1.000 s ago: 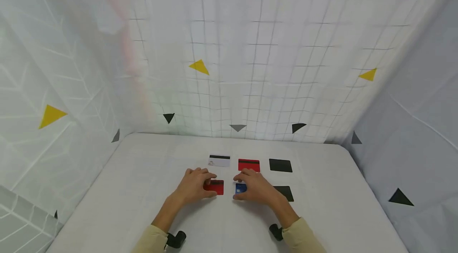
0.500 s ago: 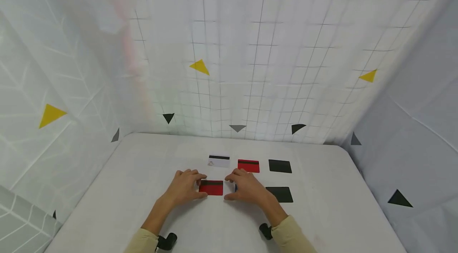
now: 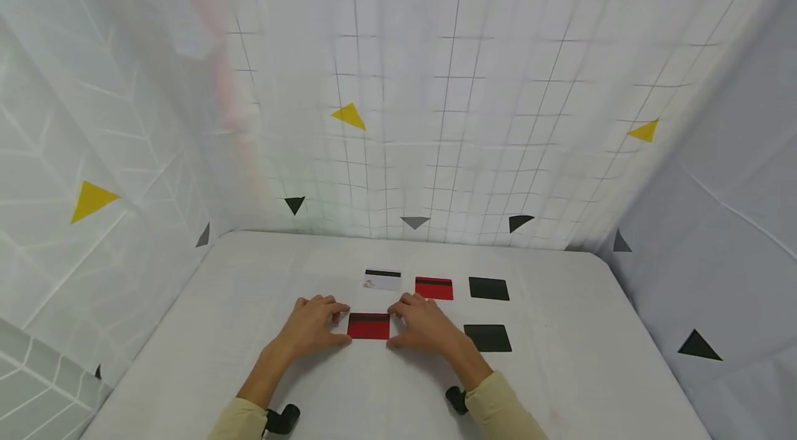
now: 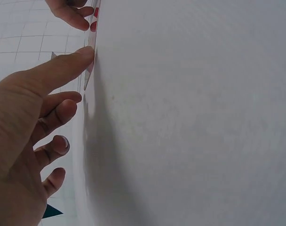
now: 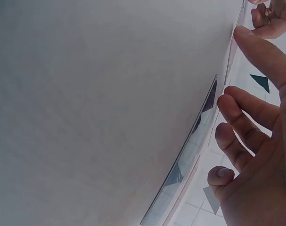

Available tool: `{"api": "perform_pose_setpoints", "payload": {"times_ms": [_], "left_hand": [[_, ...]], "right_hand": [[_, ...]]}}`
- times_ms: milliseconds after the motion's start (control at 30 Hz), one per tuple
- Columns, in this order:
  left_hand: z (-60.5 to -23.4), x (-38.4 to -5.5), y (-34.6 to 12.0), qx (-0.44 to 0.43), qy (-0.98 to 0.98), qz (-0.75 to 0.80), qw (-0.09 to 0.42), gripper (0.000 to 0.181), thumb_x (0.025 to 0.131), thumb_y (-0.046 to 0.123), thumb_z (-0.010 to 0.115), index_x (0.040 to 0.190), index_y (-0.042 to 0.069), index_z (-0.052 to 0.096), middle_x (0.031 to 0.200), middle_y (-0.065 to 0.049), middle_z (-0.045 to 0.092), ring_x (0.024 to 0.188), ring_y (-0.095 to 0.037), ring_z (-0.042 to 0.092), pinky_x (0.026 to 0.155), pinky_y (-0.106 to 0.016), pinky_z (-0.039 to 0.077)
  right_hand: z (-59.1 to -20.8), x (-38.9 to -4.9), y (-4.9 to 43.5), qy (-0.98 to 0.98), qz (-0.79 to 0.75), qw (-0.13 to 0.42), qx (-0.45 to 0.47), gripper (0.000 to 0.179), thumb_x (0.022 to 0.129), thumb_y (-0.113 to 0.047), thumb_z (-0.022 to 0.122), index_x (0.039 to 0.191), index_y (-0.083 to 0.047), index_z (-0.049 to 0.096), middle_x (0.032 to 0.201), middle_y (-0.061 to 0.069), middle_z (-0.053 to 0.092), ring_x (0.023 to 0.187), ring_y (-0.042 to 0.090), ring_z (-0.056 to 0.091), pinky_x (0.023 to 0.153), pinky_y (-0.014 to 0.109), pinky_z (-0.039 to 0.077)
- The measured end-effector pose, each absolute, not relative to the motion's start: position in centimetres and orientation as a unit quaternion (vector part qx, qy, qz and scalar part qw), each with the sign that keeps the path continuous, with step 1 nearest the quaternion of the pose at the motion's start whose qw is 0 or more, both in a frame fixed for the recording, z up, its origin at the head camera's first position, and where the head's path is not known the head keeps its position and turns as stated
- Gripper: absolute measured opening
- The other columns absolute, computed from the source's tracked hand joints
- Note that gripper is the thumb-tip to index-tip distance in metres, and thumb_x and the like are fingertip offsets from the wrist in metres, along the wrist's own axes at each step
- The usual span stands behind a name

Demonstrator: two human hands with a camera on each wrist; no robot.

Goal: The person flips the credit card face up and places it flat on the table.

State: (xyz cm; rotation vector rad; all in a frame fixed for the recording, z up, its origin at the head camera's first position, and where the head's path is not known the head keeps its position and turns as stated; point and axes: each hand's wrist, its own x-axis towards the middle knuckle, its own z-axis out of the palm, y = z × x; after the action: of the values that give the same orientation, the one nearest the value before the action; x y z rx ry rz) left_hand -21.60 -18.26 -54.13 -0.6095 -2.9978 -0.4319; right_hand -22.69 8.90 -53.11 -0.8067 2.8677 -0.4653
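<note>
A red bank card (image 3: 369, 329) with a dark stripe along its far edge lies on the white table between the hands. My left hand (image 3: 311, 327) has thumb and index fingertips at the card's two left corners. Mirroring it, my right hand (image 3: 426, 329) has thumb and index fingertips at the two right corners. From the left wrist view, the left hand (image 4: 30, 108) has its other fingers loosely bent beside the table. Below the right hand (image 5: 251, 132), a glossy card (image 5: 180, 165) shows nearly edge-on. The blue card seen earlier is hidden in the head view.
Behind the hands lie a white striped card (image 3: 382, 279), another red striped card (image 3: 434, 288) and a black card (image 3: 488, 288). A second black card (image 3: 488, 338) lies right of the right hand. White sheeting (image 3: 398, 80) surrounds the table (image 3: 560, 329).
The left hand has slid left, uncovering the whole red card. The right hand has moved left from the blue card to the red card's right edge, and the blue card has gone from sight.
</note>
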Motion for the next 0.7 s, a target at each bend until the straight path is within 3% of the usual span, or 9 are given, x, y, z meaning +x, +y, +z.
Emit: {"api": "perform_pose_setpoints", "payload": {"times_ms": [700], "left_hand": [[-54.13, -21.62, -17.89, -0.204, -0.969, -0.140, 0.027, 0.048, 0.074, 0.046, 0.087, 0.114, 0.024, 0.075, 0.079, 0.015, 0.053, 0.084, -0.008, 0.049, 0.081, -0.041, 0.036]], "right_hand": [[-52.76, -22.65, 8.24, 0.950, -0.153, 0.071, -0.263, 0.058, 0.077, -0.047, 0.084, 0.126, -0.021, 0.068, 0.120, -0.002, 0.062, 0.107, 0.015, 0.057, 0.100, 0.043, 0.048]]}}
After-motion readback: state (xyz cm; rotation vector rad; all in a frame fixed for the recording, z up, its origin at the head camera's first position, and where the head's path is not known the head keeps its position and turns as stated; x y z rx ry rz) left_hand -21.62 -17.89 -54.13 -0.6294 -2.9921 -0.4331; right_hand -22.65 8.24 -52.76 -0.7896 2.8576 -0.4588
